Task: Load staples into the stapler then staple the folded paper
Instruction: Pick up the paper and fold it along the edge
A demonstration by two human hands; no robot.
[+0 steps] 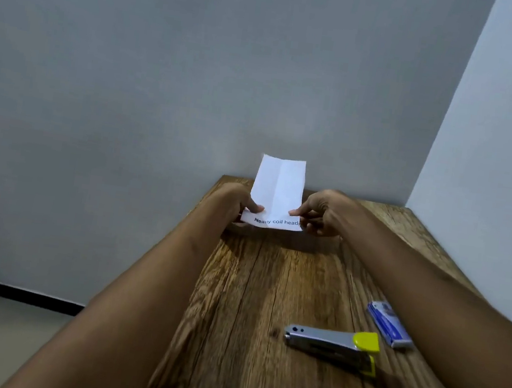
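Note:
A white folded paper (278, 187) with printed black text along its lower strip stands upright over the far end of the wooden table (267, 293). My left hand (237, 202) pinches its lower left corner and my right hand (324, 212) pinches its lower right corner. A vertical crease runs down the sheet. A silver stapler (330, 347) with a yellow end lies closed on its side at the near right of the table. Just beyond it lies a small blue and white staple box (388, 325), partly under my right forearm.
The table stands in a corner, with a grey wall behind and a paler wall on the right. Its left edge drops to a light floor with a dark skirting line (7, 291).

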